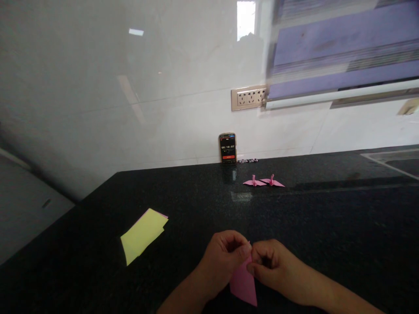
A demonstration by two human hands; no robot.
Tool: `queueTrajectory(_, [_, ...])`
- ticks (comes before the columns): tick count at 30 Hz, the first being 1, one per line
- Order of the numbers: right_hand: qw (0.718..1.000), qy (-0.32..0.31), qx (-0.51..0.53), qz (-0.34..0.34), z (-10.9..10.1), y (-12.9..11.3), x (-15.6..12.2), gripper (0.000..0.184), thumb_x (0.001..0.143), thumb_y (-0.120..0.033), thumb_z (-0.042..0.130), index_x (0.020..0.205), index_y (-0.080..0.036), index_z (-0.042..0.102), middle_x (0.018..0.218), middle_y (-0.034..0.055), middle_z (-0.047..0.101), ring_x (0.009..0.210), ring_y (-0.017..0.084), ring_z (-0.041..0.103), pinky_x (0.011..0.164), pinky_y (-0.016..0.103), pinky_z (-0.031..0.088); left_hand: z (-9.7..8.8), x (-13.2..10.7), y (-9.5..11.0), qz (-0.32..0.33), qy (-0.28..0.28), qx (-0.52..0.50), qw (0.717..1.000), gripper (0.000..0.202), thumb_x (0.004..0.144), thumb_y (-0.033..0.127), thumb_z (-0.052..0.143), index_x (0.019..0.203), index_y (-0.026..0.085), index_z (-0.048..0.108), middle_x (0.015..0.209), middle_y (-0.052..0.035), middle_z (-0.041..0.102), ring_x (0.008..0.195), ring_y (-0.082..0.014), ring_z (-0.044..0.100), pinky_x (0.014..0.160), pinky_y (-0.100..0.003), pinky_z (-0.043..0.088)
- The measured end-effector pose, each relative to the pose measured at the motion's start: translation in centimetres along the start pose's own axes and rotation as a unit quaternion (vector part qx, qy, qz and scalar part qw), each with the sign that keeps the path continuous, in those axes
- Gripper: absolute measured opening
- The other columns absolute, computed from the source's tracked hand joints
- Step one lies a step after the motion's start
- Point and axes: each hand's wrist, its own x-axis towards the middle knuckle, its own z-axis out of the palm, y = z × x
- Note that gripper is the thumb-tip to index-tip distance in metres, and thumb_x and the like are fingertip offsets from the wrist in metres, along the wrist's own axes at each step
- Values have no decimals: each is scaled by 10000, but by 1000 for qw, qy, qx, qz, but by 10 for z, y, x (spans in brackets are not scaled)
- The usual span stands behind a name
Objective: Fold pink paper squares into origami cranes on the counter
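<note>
A piece of pink paper point(244, 283) is held up between my two hands, low in the view, its wide end hanging toward me. My left hand point(225, 257) is closed, pinching the paper's top with thumb and forefinger. From the other side my right hand point(278, 266) is also closed, its thumb and fingertips on the paper's upper right edge. The fingers hide the upper tip, so its folds cannot be made out. Further back on the black counter stand two pink folded paper cranes point(254, 181), side by side with wings spread.
A stack of yellow paper point(144, 235), with a pink edge beneath, lies on the black counter point(190, 200) at left. A phone point(228, 148) showing a timer leans on the wall, a beaded strap beside it. Sockets point(248, 98) and a purple panel point(327, 56) are above.
</note>
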Motion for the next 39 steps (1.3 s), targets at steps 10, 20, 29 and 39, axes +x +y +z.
queueTrajectory(10, [1000,-8,3,23,1,-1,-1,230,747,-232,472,551,-167,371,517,-60,313,468,62,253,411,184,205,2,0,7,-8,25,13,1000,191,692,286,560,594,123,541,515,32,430,478,-61,342,458,-188,264])
queueTrajectory(20, [996,31,85,13,-7,5,5,239,753,-287,503,570,-161,416,502,-62,347,444,57,284,416,181,228,-6,-1,1,-15,-14,115,993,298,701,390,524,598,112,550,516,22,431,470,-67,326,439,-197,243])
queueTrajectory(29, [995,22,97,6,-12,7,5,220,763,-231,499,575,-155,414,506,-60,363,449,56,300,418,185,222,-10,-1,5,-53,10,167,985,349,666,434,528,497,140,444,427,54,365,394,-56,277,385,-195,190])
queueTrajectory(39, [992,75,100,5,-14,10,10,196,756,-232,506,588,-156,438,517,-52,402,458,64,349,440,193,276,-19,-3,7,7,-25,236,971,251,758,300,425,617,123,534,535,29,423,496,-78,347,455,-194,260])
